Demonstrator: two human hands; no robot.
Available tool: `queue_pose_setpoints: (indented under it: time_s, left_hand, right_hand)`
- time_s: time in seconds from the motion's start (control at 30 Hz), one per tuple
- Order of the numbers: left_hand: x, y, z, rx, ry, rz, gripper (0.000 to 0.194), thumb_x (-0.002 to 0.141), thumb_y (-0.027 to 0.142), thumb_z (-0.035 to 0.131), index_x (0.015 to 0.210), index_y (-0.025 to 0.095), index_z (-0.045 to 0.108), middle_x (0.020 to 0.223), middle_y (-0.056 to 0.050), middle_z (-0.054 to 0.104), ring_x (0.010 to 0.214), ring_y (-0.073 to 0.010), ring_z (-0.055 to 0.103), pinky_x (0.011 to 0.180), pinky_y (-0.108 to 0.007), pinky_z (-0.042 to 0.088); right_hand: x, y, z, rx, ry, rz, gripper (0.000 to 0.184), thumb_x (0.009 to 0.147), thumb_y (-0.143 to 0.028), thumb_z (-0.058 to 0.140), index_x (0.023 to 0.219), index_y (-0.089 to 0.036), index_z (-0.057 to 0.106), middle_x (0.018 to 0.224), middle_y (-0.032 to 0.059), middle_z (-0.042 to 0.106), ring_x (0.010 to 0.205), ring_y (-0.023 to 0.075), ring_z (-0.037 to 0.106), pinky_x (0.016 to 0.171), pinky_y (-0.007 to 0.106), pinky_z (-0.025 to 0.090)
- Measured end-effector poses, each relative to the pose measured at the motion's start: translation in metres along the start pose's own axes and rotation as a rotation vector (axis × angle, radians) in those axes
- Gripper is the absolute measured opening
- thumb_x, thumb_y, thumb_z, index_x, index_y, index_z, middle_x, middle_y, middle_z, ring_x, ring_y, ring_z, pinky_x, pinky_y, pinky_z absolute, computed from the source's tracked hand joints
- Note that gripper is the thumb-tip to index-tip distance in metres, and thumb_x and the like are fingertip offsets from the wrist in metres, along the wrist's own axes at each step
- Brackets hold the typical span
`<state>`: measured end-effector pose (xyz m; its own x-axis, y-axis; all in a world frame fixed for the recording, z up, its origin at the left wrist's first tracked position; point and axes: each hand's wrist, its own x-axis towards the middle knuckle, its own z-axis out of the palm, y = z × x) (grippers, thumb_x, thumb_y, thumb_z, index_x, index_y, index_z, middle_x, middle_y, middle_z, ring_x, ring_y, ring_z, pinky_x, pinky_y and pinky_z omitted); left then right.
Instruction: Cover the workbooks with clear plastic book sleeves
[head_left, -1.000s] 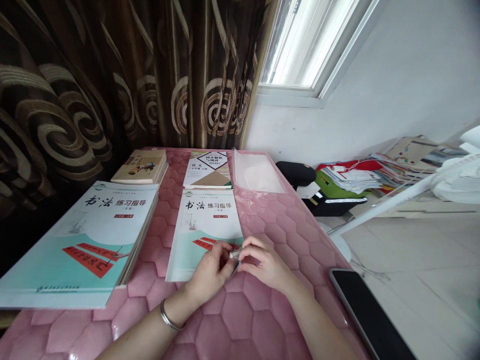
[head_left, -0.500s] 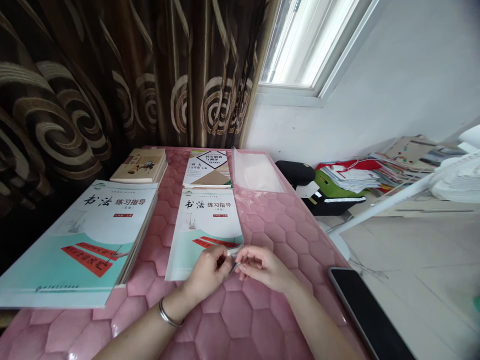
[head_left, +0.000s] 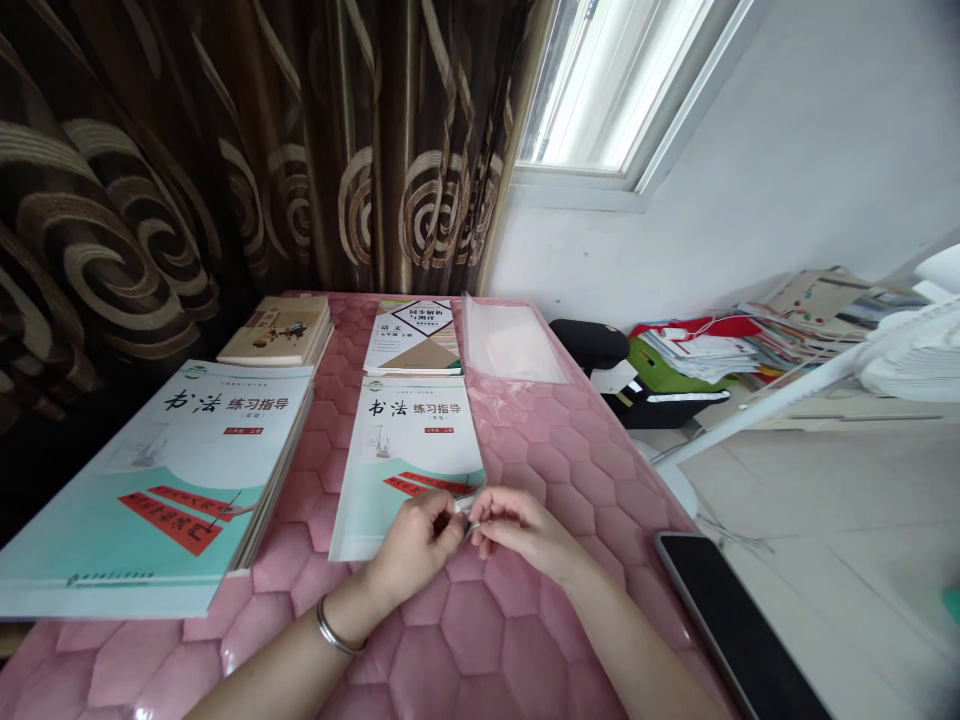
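A calligraphy workbook with a white and teal cover and red strips lies in front of me. Its lower right corner is lifted and bent between my hands. My left hand is closed, thumb and fingers pinching that corner. From the right, my right hand meets it with curled fingers and pinches the page edges at the same corner. Just what lies between the fingertips is partly hidden. Behind the workbook, a Chinese-language exercise book lies flat.
Left of me, a stack topped by another calligraphy workbook stands before a tan book. A clear plastic sleeve lies at the back of the pink padded table cover. A phone rests at the right edge, beside a white fan.
My hands stay at the workbook's corner. The right fingers have curled slightly closer to the left ones. The whole view has shifted a little.
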<state>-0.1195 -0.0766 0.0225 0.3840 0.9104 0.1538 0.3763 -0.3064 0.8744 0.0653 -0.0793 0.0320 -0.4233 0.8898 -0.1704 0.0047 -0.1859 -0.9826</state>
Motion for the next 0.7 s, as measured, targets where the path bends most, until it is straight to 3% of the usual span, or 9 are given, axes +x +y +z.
queue_pose_setpoints:
  time_s: [0.37,0.7]
  left_hand:
    - [-0.0013,-0.0013,0.0014,0.052,-0.013,0.048,0.015,0.084,0.022,0.048,0.071,0.019,0.054,0.068,-0.001,0.058,0.064,-0.0140,0.051,0.062,-0.025,0.038]
    - [-0.0017,-0.0010,0.0006,0.061,-0.005,0.058,0.015,0.085,0.023,0.049,0.071,0.020,0.054,0.069,-0.001,0.059,0.065,-0.0144,0.052,0.063,-0.026,0.038]
  right_hand:
    - [0.0027,0.0028,0.0051,-0.050,0.035,-0.028,0.014,0.076,-0.030,0.065,0.078,-0.019,0.056,0.067,-0.0009,0.064,0.057,0.0128,0.061,0.057,0.027,0.050]
    - [0.0033,0.0018,0.0072,-0.033,0.050,-0.032,0.008,0.070,-0.021,0.062,0.075,-0.020,0.056,0.065,-0.0027,0.064,0.054,0.0111,0.060,0.054,0.025,0.049]
